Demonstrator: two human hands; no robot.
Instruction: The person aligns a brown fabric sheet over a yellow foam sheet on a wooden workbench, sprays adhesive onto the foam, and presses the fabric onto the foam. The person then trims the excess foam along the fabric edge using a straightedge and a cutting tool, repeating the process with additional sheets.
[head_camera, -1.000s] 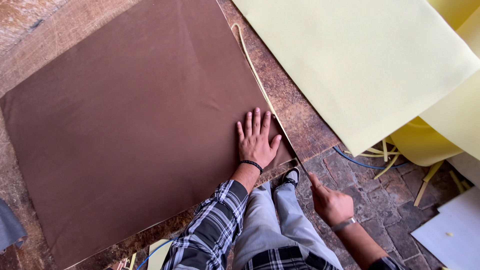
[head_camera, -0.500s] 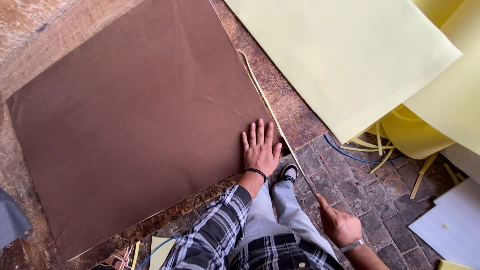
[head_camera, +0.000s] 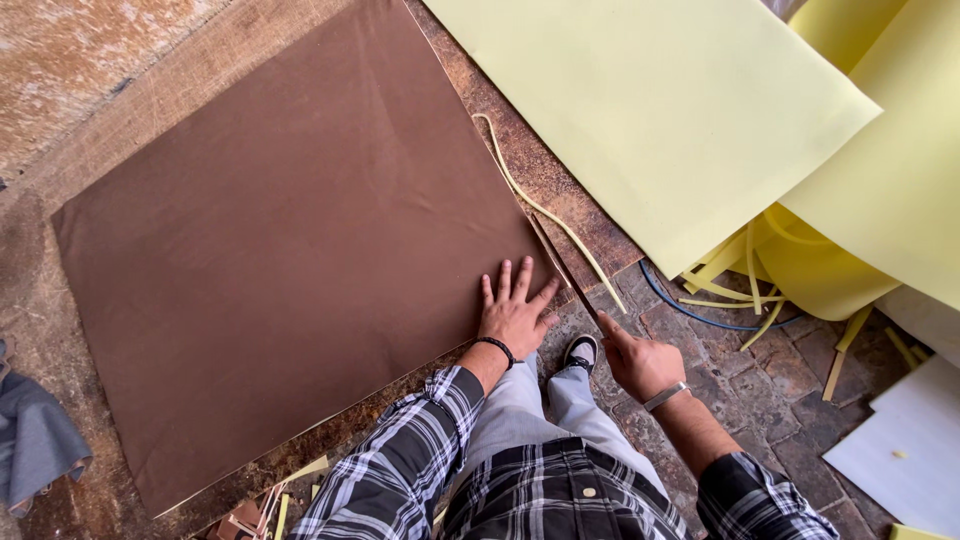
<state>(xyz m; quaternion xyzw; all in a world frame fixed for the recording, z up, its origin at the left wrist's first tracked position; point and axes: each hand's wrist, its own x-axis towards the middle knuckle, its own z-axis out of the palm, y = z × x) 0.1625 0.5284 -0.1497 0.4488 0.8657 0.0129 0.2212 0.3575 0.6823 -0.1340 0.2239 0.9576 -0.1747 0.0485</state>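
My left hand lies flat, fingers spread wide, palm down on the near right corner of the brown sheet. It has kept this position on the corner since a second ago. My right hand is closed around a thin dark blade, index finger extended along it. The blade runs along the right edge of the brown sheet, just right of my left fingertips. Compared with half a second ago, my right hand sits farther up along that edge, closer to my left hand.

A narrow pale yellow trimmed strip lies just beside the same edge, curling at its far end. The brown sheet rests on a worn brown work surface.

To the far right, a large pale yellow sheet overlaps the work surface. Further yellow offcuts and a blue cable lie on the stone floor beneath it. A white sheet lies at the near right. A grey cloth lies at the near left.
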